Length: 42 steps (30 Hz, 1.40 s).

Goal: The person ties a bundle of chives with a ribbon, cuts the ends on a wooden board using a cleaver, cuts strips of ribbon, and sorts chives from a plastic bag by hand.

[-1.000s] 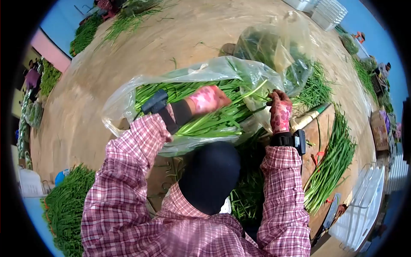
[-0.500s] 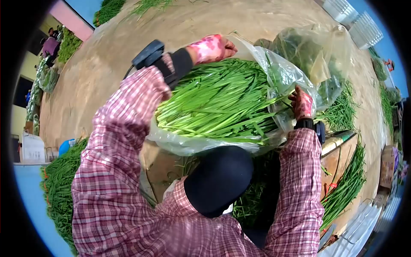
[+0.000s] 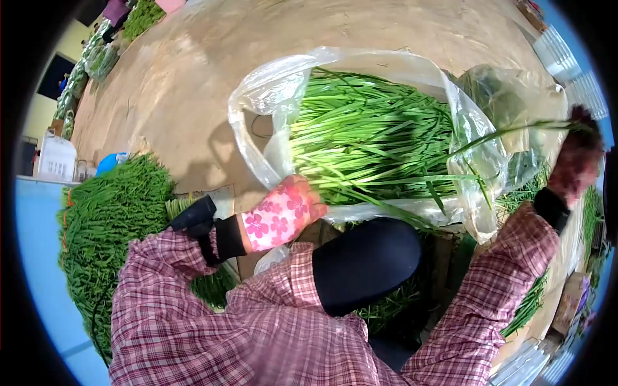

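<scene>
A clear plastic bag (image 3: 267, 71) lies spread with its mouth gaping, packed with long flat green leaves that look like garlic chives (image 3: 380, 132). My left hand (image 3: 280, 215), in a pink flowered covering, is at the bag's near left rim; its fingers are curled there by the pale stem ends, partly hidden. Far to the right, my right hand (image 3: 577, 157) is raised, dark and blurred, its fingers closed on a long chive leaf (image 3: 515, 130). That leaf stretches back over the bag's right side. My dark-clad knee (image 3: 370, 264) presses close to the near rim.
Another filled plastic bag (image 3: 508, 96) stands behind on the right. A large stack of green bundles (image 3: 116, 238) sits at my left, beside a white crate (image 3: 56, 157). A cardboard box (image 3: 570, 301) is at the right edge. Tan floor (image 3: 193, 77) stretches behind.
My left hand has come from the bag's far rim down to its near left rim. My right hand has swung outward to the right, drawing a leaf. The bag's left side now gapes wider.
</scene>
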{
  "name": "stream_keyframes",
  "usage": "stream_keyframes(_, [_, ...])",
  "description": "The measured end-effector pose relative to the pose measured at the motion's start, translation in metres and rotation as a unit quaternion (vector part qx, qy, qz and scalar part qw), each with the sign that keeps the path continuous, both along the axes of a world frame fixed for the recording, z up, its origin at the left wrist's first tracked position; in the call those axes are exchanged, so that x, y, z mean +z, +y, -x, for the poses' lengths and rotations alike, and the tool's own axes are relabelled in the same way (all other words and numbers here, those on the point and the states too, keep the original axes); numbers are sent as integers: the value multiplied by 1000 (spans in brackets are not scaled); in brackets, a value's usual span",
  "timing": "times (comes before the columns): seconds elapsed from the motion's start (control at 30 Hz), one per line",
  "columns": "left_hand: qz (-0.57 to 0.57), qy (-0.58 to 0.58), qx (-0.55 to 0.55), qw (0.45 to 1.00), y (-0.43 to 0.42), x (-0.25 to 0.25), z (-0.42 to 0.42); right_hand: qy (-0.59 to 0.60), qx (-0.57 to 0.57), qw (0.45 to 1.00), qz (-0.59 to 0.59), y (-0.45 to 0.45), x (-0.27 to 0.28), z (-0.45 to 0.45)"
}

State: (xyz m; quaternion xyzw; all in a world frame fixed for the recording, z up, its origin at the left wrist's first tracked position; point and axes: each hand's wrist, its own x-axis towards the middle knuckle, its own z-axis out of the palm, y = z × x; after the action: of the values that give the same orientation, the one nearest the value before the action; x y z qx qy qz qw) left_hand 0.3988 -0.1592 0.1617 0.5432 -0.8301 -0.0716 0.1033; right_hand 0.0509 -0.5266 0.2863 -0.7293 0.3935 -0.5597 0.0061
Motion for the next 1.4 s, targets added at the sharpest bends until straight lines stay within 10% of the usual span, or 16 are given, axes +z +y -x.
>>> stream_keyframes(0.13, [19, -10, 35, 999, 8, -7, 6, 56, 219, 972, -64, 74, 7, -128])
stream_keyframes(0.27, [18, 17, 50, 998, 13, -14, 7, 365, 363, 849, -118, 147, -66, -239])
stream_keyframes(0.4, [27, 27, 84, 996, 22, -25, 8, 633, 333, 696, -51, 187, -112, -265])
stream_keyframes(0.6, [-64, 1, 116, 991, 20, -40, 10, 696, 308, 649, -4, 219, -122, -255])
stream_keyframes(0.7, [-141, 23, 129, 981, 20, -37, 10, 591, 405, 697, -38, 214, -133, -244])
stream_keyframes(0.8, [11, 279, 194, 940, 20, -24, -7, 452, 391, 772, -216, 182, -113, -241])
stream_keyframes(0.87, [-47, 329, 363, 871, 3, 10, -11, 62, 493, 700, -513, 164, -100, -236])
stream_keyframes(0.93, [5, 443, 368, 817, -22, 15, -16, 221, 415, 776, -421, 140, -84, -228])
stream_keyframes(1.07, [-29, 697, 270, 663, -78, -4, -12, 202, 471, 708, -485, 144, -81, -227])
stream_keyframes(1.13, [53, 675, 255, 690, -89, -8, -8, 252, 484, 758, -358, 140, -88, -223])
stream_keyframes(1.33, [17, 729, 253, 636, -101, 8, -6, 171, 407, 760, -477, 146, -62, -219])
stream_keyframes(1.4, [84, 636, 269, 718, -106, 11, -4, 116, 415, 759, -488, 144, -69, -215])
